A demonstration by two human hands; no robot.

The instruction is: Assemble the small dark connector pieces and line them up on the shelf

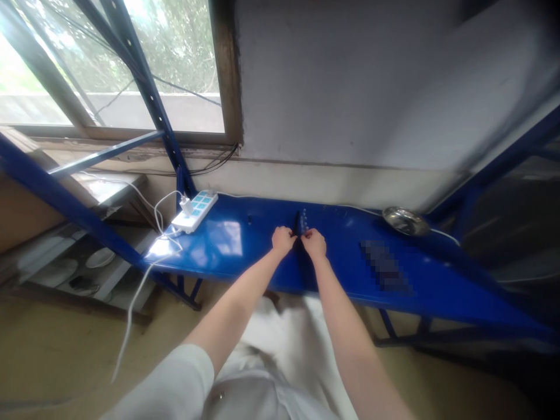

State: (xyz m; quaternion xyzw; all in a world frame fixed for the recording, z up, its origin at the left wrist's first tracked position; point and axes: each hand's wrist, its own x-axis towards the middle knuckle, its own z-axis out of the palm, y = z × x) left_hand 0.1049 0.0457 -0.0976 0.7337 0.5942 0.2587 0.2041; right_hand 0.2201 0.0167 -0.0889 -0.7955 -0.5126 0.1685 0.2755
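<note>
Over the middle of the blue shelf [271, 268], my left hand [283, 240] and my right hand [314, 242] are close together with fingertips almost meeting. Both are closed in a pinch, and what they hold is too small to make out. Just beyond the fingertips a thin dark strip [298, 220] points away from me. Beside it, past my right fingers, lies a row of several small clear, round pieces [304, 218]. A small dark piece [249, 219] stands on the shelf to the left of my left hand.
A white power strip [198, 211] with a plugged-in charger [186, 204] sits at the shelf's left end, its white cable [130, 315] hanging over the edge. To the right are a shiny metal bowl-like object [405, 221] and a blurred-out dark rectangle [385, 268]. Blue frame posts [149, 99] rise at left.
</note>
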